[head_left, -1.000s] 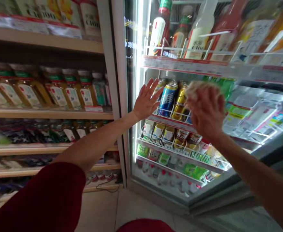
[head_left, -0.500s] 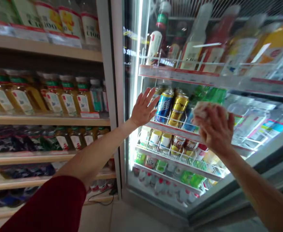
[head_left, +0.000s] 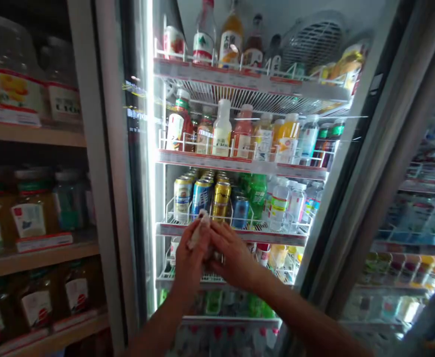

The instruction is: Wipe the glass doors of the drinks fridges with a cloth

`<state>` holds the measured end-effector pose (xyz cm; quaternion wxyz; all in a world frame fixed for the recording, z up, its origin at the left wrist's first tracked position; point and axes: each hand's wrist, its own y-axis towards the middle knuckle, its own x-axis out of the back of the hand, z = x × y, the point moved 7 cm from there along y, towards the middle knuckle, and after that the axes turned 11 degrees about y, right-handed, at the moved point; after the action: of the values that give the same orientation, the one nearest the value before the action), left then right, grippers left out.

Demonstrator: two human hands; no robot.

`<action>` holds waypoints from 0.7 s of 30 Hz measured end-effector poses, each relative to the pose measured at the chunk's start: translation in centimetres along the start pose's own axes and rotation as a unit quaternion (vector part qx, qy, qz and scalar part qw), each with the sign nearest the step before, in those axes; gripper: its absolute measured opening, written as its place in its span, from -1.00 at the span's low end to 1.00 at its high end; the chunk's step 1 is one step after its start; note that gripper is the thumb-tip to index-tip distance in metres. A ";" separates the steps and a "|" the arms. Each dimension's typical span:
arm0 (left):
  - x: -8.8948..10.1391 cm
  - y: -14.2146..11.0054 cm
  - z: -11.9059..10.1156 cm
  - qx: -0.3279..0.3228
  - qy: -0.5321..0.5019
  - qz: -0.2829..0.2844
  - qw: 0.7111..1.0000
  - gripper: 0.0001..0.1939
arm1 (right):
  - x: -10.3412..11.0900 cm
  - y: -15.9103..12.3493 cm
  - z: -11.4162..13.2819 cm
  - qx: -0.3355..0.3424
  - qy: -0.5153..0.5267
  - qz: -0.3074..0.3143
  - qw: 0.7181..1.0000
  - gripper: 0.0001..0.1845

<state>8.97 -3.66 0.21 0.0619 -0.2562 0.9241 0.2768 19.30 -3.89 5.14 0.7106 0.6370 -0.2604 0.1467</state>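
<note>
A crumpled whitish cloth [head_left: 200, 229] is bunched between my two hands, in front of the lit drinks fridge. My left hand [head_left: 188, 255] is closed on the cloth from the left. From the right, my right hand [head_left: 234, 254] meets it, with its fingers curled onto the cloth and partly hidden. Just beyond the hands stand a blue can [head_left: 201, 196] and a gold can [head_left: 221, 198] on a fridge shelf [head_left: 240, 235]. The hands cover part of the shelf below.
On the left, a wooden rack [head_left: 35, 260] carries juice bottles behind a metal upright [head_left: 108, 163]. A thick door frame [head_left: 373, 163] slants along the right side, with another stocked cooler beyond it. Bottles [head_left: 222, 129] line the fridge's upper shelves.
My hands, apart before, have come together. The cloth, earlier in my right hand against the glass, is now between both. The view has swung right, to face the fridge.
</note>
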 end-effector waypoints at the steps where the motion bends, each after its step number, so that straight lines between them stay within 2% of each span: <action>1: 0.6 0.0 0.2 0.054 -0.031 -0.007 0.998 -0.60 | 1.8 1.2 0.7 -0.008 -0.028 -0.006 1.000 -0.52; 3: 1.0 0.1 0.3 0.118 -0.065 0.007 0.991 -0.59 | 6.7 3.7 1.9 -0.036 -0.100 -0.101 0.989 -0.76; 5: 0.0 -0.3 0.4 0.133 -0.071 0.065 0.986 -0.53 | 10.6 5.6 3.5 -0.044 -0.172 -0.178 0.968 -0.85; 7: -2.3 -1.7 1.0 0.137 -0.060 0.142 0.979 -0.48 | 12.7 6.8 5.0 -0.023 -0.207 -0.228 0.951 -0.83; 10: -6.4 -4.7 2.7 0.141 -0.033 0.220 0.965 -0.48 | 13.9 7.0 6.1 0.019 -0.198 -0.276 0.940 -0.71; 12: -9.0 -6.4 3.8 0.143 -0.031 0.266 0.953 -0.54 | 13.8 6.2 5.4 0.004 -0.189 -0.253 0.949 -0.68; 14: -11.2 -7.5 4.7 0.154 -0.043 0.307 0.938 -0.64 | 12.9 4.4 3.7 -0.030 -0.169 -0.168 0.971 -0.72; 15: -11.9 -7.8 5.0 0.161 -0.059 0.306 0.937 -0.69 | 12.2 2.9 2.7 -0.043 -0.149 -0.112 0.982 -0.76; 17: -12.8 -7.9 5.4 0.173 -0.097 0.268 0.943 -0.72 | 10.8 -1.1 0.5 -0.067 -0.091 -0.001 0.994 -0.70; 18: -13.2 -8.0 5.6 0.182 -0.115 0.245 0.945 -0.71 | 10.4 -3.5 -0.7 -0.083 -0.057 0.040 0.994 -0.54; 19: -13.9 -8.3 5.7 0.197 -0.131 0.235 0.943 -0.70 | 10.3 -6.0 -2.1 -0.111 -0.028 0.059 0.992 -0.46; 21: -16.7 -9.7 5.9 0.245 -0.157 0.274 0.917 -0.66 | 11.5 -11.0 -4.3 -0.145 -0.005 0.045 0.988 -0.42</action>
<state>28.07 -0.09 -5.10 0.1886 0.0770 0.9754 0.0847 35.45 -2.63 2.22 0.7868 0.5155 -0.3107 0.1366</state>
